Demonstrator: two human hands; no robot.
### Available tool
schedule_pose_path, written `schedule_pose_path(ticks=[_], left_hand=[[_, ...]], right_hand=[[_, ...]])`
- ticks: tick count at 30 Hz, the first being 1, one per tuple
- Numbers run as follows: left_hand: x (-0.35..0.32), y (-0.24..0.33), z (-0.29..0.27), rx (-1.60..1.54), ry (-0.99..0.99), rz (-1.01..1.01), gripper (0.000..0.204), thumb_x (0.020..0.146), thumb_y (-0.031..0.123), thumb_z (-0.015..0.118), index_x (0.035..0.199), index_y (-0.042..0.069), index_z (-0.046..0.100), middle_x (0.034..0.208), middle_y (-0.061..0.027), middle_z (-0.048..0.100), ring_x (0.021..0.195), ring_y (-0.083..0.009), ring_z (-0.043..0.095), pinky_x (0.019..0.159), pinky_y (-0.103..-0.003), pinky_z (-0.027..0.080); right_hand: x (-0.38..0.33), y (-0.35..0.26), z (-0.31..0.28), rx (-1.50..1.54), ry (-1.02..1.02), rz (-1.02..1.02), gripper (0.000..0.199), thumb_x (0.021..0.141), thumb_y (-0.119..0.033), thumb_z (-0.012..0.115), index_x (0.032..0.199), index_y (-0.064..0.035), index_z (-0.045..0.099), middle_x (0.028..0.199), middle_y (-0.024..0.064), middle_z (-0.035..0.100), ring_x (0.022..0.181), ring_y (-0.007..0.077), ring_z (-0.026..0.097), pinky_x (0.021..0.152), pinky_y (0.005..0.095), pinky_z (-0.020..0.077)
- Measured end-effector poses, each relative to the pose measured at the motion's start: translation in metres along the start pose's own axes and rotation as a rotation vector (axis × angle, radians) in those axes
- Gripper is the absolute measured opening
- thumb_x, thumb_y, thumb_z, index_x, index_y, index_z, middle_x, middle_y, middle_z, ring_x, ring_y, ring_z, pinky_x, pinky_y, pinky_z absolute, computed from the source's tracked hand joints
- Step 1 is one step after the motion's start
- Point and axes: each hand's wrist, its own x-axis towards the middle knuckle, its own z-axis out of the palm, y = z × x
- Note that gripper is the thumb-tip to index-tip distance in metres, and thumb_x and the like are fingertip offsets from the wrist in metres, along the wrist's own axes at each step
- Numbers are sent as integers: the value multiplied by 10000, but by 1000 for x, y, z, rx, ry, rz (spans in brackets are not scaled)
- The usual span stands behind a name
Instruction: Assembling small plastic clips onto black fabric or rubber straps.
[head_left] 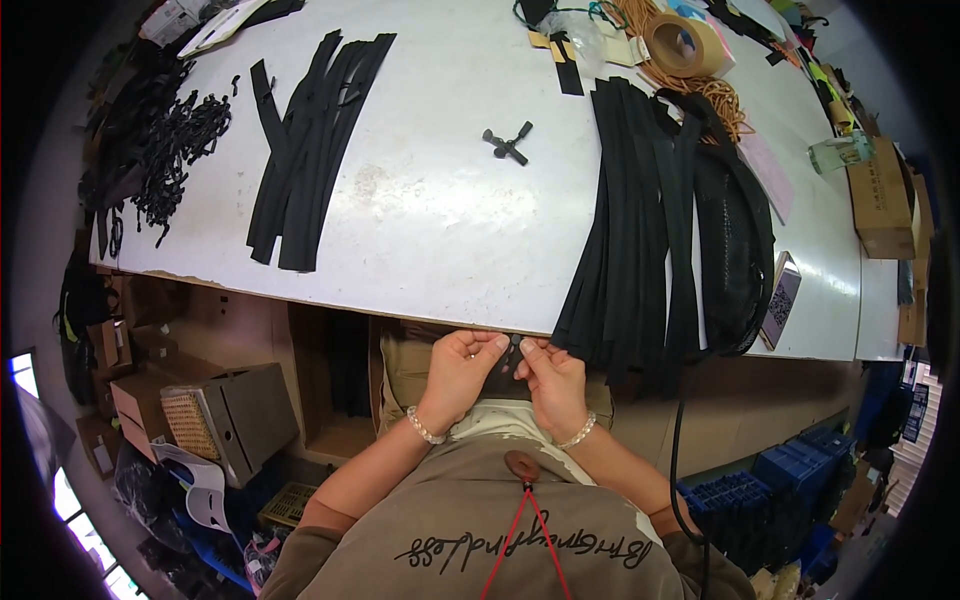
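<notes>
— In the head view, what are you holding?

— One small black piece [515,341], as far as I can see; it's too small to tell if it's really two. It sits just off the near edge of the white table [430,225], about midway along.

— And how do you have it?

— My left hand [463,368] pinches it between thumb and fingertip, and my right hand [556,380] pinches it from the other side. So both hands grasp the same spot. I wear two beaded bracelets [427,426], one on each wrist.

— Count me the table, left side first.

— At the table's left end, one heap of black parts [185,150], too tangled to number. Between that end and the table's middle, one bundle of black straps [300,150]; they overlap, so I can't give a count. Around the table's middle, one little cluster of dark bits [510,148], crossing; I make out at least two.

— And the right side?

— On the table's right half, one larger strap bundle [630,230], its near ends reaching past the table's near edge. Toward the table's right end, one black bag [737,240] and one phone-like device [783,300]. At the table's far side on the right, one roll of brown tape [712,50] by some tan cord [722,100].
</notes>
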Motion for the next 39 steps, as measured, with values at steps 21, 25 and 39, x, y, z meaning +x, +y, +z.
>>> schedule_pose_path(ticks=[21, 25, 39], left_hand=[[-1, 0, 2, -48, 8, 23, 93, 860, 36, 570, 920, -25, 608, 825, -35, 629, 684, -52, 549, 616, -192, 453], [-2, -4, 3, -50, 31, 29, 110, 850, 51, 590, 904, -45, 601, 811, -58, 632, 666, -71, 562, 592, -205, 477], [0, -7, 1, -55, 24, 54, 122, 848, 69, 600, 901, -40, 605, 823, -58, 636, 694, -69, 576, 584, -212, 497]], right_hand=[[1, -2, 5, 180, 23, 146, 76, 863, -55, 561, 909, 3, 575, 752, 24, 544, 619, 92, 482, 603, 248, 423], [-3, -16, 3, 165, -13, 190, 71, 856, -66, 572, 895, -7, 572, 734, 25, 536, 623, 108, 487, 606, 267, 424], [2, -18, -1, 185, 36, 314, 56, 815, -86, 620, 786, -46, 594, 645, 5, 532, 560, 109, 503, 533, 264, 420]])
